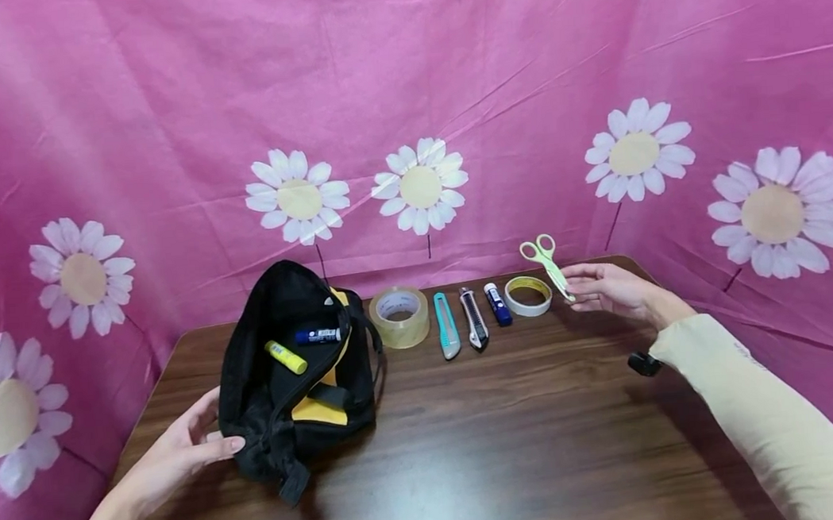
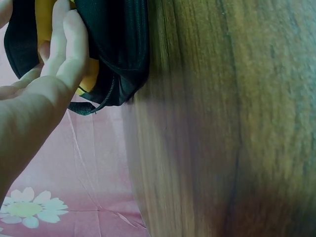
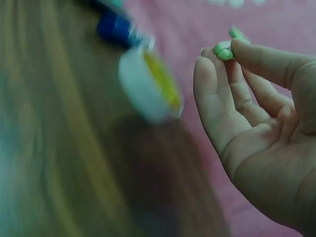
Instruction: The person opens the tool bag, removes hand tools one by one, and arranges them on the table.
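My left hand [image 1: 178,457] grips the near left side of a black and yellow bag [image 1: 362,367], thumb on the front and fingers behind. The bag gapes open, with a yellow tube [image 1: 286,357] and a blue glue stick [image 1: 318,336] inside. At the right, my right hand [image 1: 608,290] pinches light green scissors [image 1: 549,266] between thumb and fingertips, the handle loops pointing up and away. In the right wrist view, the scissors [image 3: 224,51] show end-on. Just left of that hand lies a roll of white tape [image 1: 530,309] with a yellow core.
From the bag rightward stand a wide roll of clear tape [image 1: 410,336], a teal box cutter [image 1: 447,330], a grey and black box cutter [image 1: 474,320] and a blue glue stick [image 1: 498,304]. Pink flowered cloth [image 1: 494,128] hangs behind the brown wooden table [image 1: 526,412].
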A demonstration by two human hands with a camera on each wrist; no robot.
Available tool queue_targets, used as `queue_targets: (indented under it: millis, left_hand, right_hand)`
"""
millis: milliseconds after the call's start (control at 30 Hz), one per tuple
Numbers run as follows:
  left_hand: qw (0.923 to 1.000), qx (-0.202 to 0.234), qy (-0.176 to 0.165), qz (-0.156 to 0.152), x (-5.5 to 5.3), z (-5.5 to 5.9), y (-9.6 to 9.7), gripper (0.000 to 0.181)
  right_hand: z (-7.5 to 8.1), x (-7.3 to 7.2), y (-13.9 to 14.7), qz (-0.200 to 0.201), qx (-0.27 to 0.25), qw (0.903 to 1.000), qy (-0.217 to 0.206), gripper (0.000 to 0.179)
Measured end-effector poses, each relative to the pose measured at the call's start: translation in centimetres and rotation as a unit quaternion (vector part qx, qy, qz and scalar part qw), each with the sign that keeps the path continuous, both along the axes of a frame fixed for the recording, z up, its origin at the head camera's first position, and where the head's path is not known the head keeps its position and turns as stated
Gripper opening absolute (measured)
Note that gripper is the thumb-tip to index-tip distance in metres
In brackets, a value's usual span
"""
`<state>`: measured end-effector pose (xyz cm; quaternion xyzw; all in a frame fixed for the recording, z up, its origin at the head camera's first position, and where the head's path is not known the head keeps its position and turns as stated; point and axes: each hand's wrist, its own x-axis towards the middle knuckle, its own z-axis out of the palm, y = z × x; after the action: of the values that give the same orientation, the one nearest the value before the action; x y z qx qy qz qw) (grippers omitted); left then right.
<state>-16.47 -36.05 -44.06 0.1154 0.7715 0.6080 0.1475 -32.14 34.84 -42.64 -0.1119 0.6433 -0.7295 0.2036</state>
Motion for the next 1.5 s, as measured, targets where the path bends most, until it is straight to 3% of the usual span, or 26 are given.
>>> queue_targets:
  millis: [200, 333, 533, 767, 1067, 1300, 1500]
  left_hand:
    - [1.0000, 0.001, -0.004, 0.007, 0.0, -0.2, 0.3, 0.069]
    - [0.9999, 0.006, 0.007, 0.005, -0.1, -0.5, 0.5, 0.069]
    - [0.9999, 0.010, 0.004, 0.012, -0.2, -0.6, 1.0, 0.069]
    - [0.9997, 0.015, 0.017, 0.010, 0.0, -0.8, 1.2, 0.066]
    - [0.9992, 0.024, 0.033, 0.005, 0.2, -0.7, 0.8, 0.063]
    - [0.9995, 0.012, 0.022, 0.017, 0.4, -0.6, 0.9, 0.064]
    - [0.9996, 0.008, 0.016, 0.019, 0.7, -0.8, 0.9, 0.067]
  right_hand:
    - [-3.1, 0.4, 2.9, -0.013, 0.002, 0.9997, -0.022, 0.028]
    - [-4.6, 0.4, 3.5, -0.051, 0.017, 0.9984, -0.018, 0.025]
    - [-6.0, 0.2, 4.1, -0.101, 0.025, 0.9946, -0.006, 0.052]
    - [-6.3, 0.6, 3.9, -0.130, 0.047, 0.9903, 0.010, 0.063]
    - [-6.2, 0.1, 3.3, -0.150, 0.025, 0.9883, 0.014, 0.065]
    - [-6.5, 0.0, 2.5, -0.183, -0.002, 0.9828, 0.025, 0.069]
    - [-6.5, -0.3, 2.4, -0.183, 0.004, 0.9829, 0.016, 0.067]
